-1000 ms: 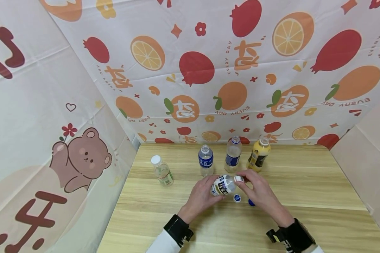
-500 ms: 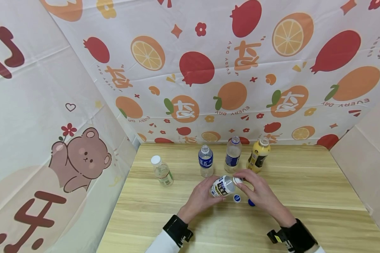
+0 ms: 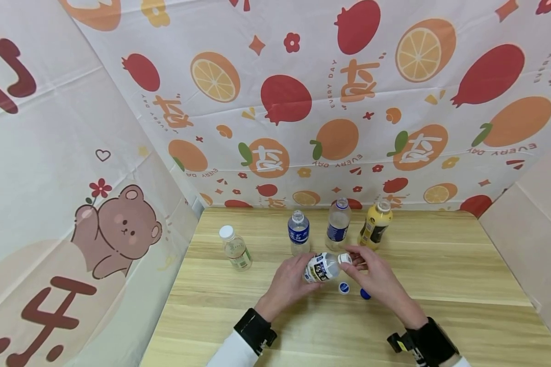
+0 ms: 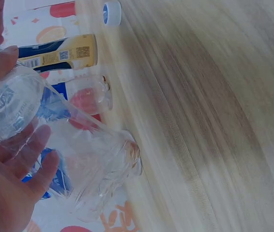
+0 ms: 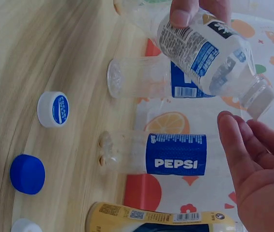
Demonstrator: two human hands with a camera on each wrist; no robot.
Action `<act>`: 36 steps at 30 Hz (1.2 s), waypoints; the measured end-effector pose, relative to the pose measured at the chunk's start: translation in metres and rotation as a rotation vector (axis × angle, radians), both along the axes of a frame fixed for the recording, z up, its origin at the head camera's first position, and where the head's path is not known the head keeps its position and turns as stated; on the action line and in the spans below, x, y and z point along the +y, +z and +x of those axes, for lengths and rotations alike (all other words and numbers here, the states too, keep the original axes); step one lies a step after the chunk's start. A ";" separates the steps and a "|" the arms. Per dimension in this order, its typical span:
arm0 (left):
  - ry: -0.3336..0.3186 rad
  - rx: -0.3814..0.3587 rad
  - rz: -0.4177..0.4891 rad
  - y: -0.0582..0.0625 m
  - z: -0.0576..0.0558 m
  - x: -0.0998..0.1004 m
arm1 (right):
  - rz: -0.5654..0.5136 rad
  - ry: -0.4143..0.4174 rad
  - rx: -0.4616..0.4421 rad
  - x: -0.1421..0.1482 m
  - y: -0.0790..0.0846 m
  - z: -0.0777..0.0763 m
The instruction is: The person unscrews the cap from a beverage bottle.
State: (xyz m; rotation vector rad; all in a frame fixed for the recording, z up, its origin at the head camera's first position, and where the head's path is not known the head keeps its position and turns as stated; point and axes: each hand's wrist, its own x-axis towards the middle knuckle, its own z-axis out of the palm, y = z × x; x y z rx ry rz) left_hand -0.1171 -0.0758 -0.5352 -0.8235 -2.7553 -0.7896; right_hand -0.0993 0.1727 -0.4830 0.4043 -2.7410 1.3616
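My left hand (image 3: 290, 280) grips a clear plastic bottle (image 3: 320, 268) with a white, black and blue label around its body. It is tilted, its neck pointing to the right, and a white cap (image 5: 260, 101) sits on the neck. Around that cap is my right hand (image 3: 377, 275); the right wrist view shows its thumb and fingers spread, with a gap to the cap. On the table below lie a white cap with a blue top (image 3: 344, 288) and a blue cap (image 3: 365, 293), partly beside my right hand.
Behind the hands stand an uncapped blue-labelled bottle (image 3: 298, 234), an uncapped Pepsi bottle (image 3: 338, 224) and an uncapped yellow bottle (image 3: 375, 224). To the left, a clear bottle with a white cap (image 3: 236, 248) stands upright. A printed cloth (image 3: 239, 122) hangs behind the table.
The held bottle has shifted slightly left with my left hand. My right hand's fingers, earlier closed about the cap, have now spread around it.
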 end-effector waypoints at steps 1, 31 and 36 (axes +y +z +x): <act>0.003 0.013 -0.009 0.000 0.000 0.000 | 0.004 -0.010 -0.002 0.000 0.000 0.000; -0.015 -0.105 0.104 -0.009 0.007 0.001 | 0.022 0.149 0.203 0.002 -0.005 0.003; 0.027 0.060 0.011 -0.006 0.006 0.003 | 0.066 0.011 0.100 -0.002 -0.003 0.002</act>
